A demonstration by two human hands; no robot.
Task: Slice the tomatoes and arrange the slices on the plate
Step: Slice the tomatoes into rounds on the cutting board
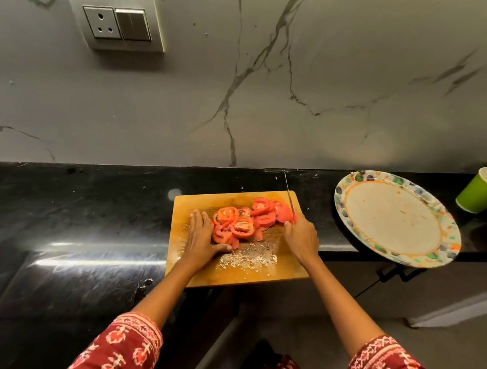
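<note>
A home kitchen, at the counter

A polished black stone countertop ran along a grey marble-veined backsplash fitted with a wall socket and switch plate. A wooden cutting board with tomato slices, a patterned plate and a green paper cup sat on the counter.

I see warm, dim indoor light; white glare streaks the black desk near its left front edge. Wide-angle bending curves the frame edges; focus soft throughout.

grey marble wall, black countertop.
</note>
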